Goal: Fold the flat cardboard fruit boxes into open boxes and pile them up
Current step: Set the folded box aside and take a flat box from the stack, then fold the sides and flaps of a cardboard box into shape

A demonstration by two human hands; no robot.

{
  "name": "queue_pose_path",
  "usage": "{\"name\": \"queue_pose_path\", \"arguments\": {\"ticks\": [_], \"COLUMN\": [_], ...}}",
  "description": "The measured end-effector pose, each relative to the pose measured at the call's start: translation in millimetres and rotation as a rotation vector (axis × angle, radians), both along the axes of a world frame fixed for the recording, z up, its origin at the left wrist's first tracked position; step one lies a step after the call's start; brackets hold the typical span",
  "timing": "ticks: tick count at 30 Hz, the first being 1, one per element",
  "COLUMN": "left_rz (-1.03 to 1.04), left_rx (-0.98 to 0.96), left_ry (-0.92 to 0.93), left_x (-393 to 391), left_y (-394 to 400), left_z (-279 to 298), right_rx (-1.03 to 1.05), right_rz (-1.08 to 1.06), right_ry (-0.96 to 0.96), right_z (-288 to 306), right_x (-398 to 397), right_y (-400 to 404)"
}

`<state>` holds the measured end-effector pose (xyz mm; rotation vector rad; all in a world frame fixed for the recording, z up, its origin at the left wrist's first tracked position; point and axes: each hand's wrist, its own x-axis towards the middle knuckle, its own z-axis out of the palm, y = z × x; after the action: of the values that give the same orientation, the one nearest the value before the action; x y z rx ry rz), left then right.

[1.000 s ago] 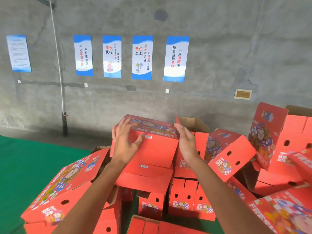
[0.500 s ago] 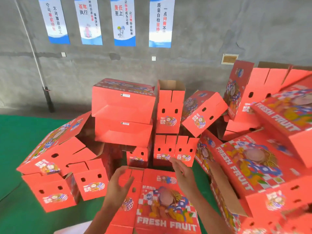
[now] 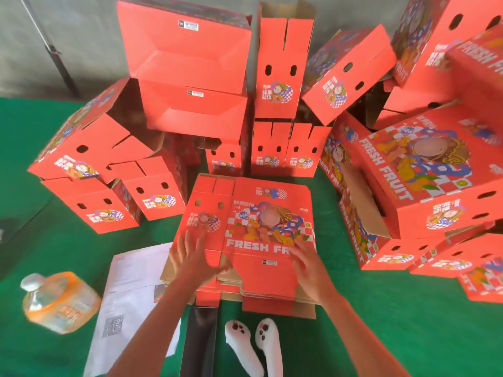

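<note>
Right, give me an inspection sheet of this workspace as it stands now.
Surface: green mat on the floor.
Job's things: stack of flat boxes in front of the person; folded boxes heaped behind and to both sides, several tilted.
Clutter: printed paper sheets, orange-labelled plastic jar, both left of the stack.
Hands: left hand and right hand lie with fingers straight on the top flat box.
Cables: nothing seen.
Surroundings: grey concrete wall, dark pole against it.
</note>
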<state>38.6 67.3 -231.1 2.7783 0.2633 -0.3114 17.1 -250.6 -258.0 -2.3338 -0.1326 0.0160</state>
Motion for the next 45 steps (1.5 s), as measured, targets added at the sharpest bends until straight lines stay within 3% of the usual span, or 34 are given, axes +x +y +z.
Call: {"name": "queue_pose_path", "arguments": {"ticks": [3, 7, 12, 17, 19, 22, 25, 29, 33, 36, 39, 45], "left_rz": [0.04, 0.183, 0.259, 0.18, 0.161, 0.241, 0.175, 0.252, 0.283, 0.286, 0.278, 0.189], "left_rx": [0.024, 0.11, 0.265, 0.471, 0.464, 0.379, 0.338, 0.044, -0.039, -0.177, -0.36, -0.584], "left_ry": [0.009, -0.017, -0.106, -0.034, -0.035, -0.029, -0.044, -0.091, -0.259, -0.37, -0.571, -0.824], "left_x": [-12, -32, -40, -39, -41, -44, -46, -46, -46, -40, -29, -7], "left_y": [2, -3, -14, -34, -43, -49, -46, -36, -26, -12, 4, 29], "left_z": [3, 2, 10, 17, 21, 28, 29, 47, 85, 107, 141, 222], "right_rx": [-0.126, -0.272, 0.017, 0.243, 0.3, 0.233, 0.205, 0.212, 0.606, 0.71, 0.729, 0.553], "right_rz": [-0.008, -0.178, -0.449, -0.552, -0.583, -0.635, -0.648, -0.634, -0.647, -0.67, -0.64, -0.506], "right_ry": [-0.067, 0.016, 0.239, 0.245, 0.228, 0.185, 0.183, 0.136, 0.026, -0.136, -0.236, -0.409], "right_z": [-10, -25, -32, -26, -23, -17, -4, 12, 45, 76, 117, 210], "right_x": [-18, -43, -55, -53, -54, -58, -60, -61, -52, -35, -16, 25], "right_y": [-6, -11, 0, -4, -3, 1, 4, 6, 15, 20, 14, -15]}}
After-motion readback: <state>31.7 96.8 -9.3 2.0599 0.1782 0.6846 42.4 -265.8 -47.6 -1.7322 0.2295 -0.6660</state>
